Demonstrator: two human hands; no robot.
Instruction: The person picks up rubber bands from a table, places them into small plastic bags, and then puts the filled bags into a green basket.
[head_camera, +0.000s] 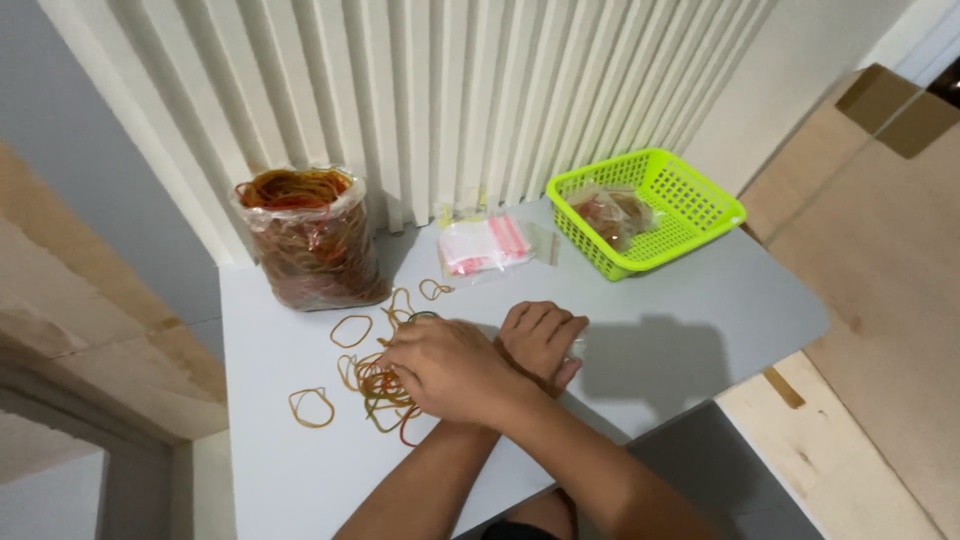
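- arms are crossed over the table (300, 470), so the right hand (452, 368) ends up on the left side of the view and the left hand (540, 340) on the right
- right hand is knuckles up, fingers curled down into a loose pile of rubber bands (380, 392); looks like it's gathering them, but i can't tell how tight the pinch is since the fingertips are hidden under the hand
- left hand lies flat, fingers together and pointing away, pressed on something thin and clear at its far edge, can't make out what exactly
- the pile is thin stretchy loops, mostly tan and orange with a few green and red ones, all tangled up right under the right hand
- a few stray bands sit apart on the table: one lone loop (311, 407) near the left edge, another oval one (351, 331) further back
- big clear plastic bag (312, 240) stuffed with bands stands upright at the back left, rolled open at the top, crinkly
- small stack of flat zip bags (485, 244) with red strips lies in the middle at the back
- lime green plastic basket (690, 205), square with a lattice wall, sits at the back right corner with a couple of filled little bags inside
- table is smooth, pale grey, rounded corners
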